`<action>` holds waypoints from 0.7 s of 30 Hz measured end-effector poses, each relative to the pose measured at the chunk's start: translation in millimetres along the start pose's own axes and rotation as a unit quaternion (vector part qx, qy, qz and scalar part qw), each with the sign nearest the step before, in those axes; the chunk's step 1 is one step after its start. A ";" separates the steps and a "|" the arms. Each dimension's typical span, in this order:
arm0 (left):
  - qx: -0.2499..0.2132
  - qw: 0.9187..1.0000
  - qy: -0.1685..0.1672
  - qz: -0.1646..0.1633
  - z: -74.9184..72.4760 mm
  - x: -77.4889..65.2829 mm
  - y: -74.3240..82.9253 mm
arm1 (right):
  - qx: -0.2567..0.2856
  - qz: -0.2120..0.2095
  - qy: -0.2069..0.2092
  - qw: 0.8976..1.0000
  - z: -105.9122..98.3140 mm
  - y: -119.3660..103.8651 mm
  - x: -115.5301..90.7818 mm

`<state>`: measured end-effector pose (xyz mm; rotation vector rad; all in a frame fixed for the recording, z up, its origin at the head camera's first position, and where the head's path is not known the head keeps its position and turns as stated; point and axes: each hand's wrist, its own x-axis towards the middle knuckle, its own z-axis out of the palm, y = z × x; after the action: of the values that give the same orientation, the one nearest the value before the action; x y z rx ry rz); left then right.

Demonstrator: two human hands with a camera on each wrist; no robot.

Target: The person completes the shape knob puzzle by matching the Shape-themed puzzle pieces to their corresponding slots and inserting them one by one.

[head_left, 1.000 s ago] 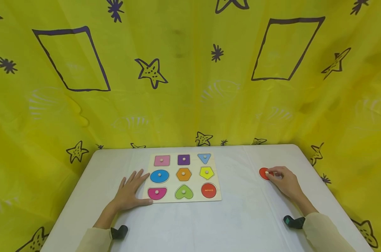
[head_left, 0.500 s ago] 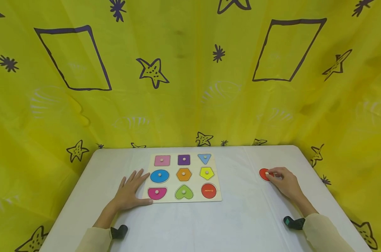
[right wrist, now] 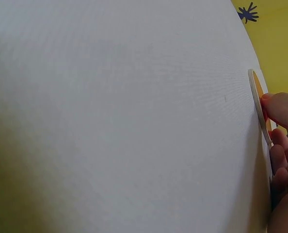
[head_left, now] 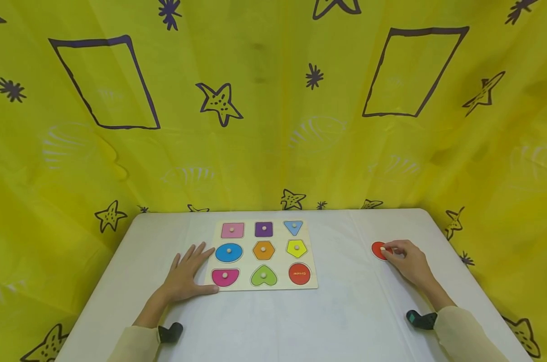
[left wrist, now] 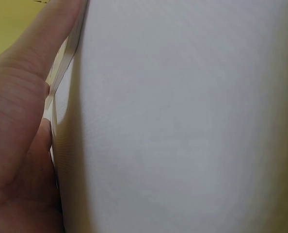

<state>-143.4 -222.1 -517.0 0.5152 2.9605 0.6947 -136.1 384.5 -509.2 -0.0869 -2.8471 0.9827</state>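
A pale wooden shape puzzle board (head_left: 280, 264) lies on the white table, with knobbed pieces in most of its recesses. Its near right recess, a red circle (head_left: 299, 274) with printed lettering, holds no piece. My left hand (head_left: 185, 276) lies with spread, straight fingers at the board's left side, thumb along the near corner. Over to the right, my right hand (head_left: 409, 261) pinches the knob of a red round puzzle piece (head_left: 377, 250) between thumb and fingertips. In the right wrist view the round piece (right wrist: 254, 90) shows edge-on, close over the cloth, with the thumb on it.
The white-covered table (head_left: 337, 322) ends at a yellow curtain (head_left: 264, 151) printed with stars, fish and frames, which surrounds it at the back and sides. Dark wrist devices (head_left: 171, 333) stick out inward from both sleeves.
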 end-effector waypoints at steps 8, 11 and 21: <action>-0.005 0.999 0.023 0.024 2.0 -1.6 -1.2 | -0.007 -0.007 0.009 1.000 0.9 0.5 0.8; -0.006 0.999 0.031 0.030 2.5 -2.2 -2.3 | -0.011 -0.012 0.015 1.000 1.8 -0.1 1.0; -0.006 1.000 0.007 0.007 -1.3 -1.7 1.5 | -0.017 -0.042 0.026 0.999 -2.5 -2.6 5.7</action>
<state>-141.5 -221.9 -515.1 0.5323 2.9674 0.7198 -141.4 384.6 -505.0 0.0041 -2.7965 0.9029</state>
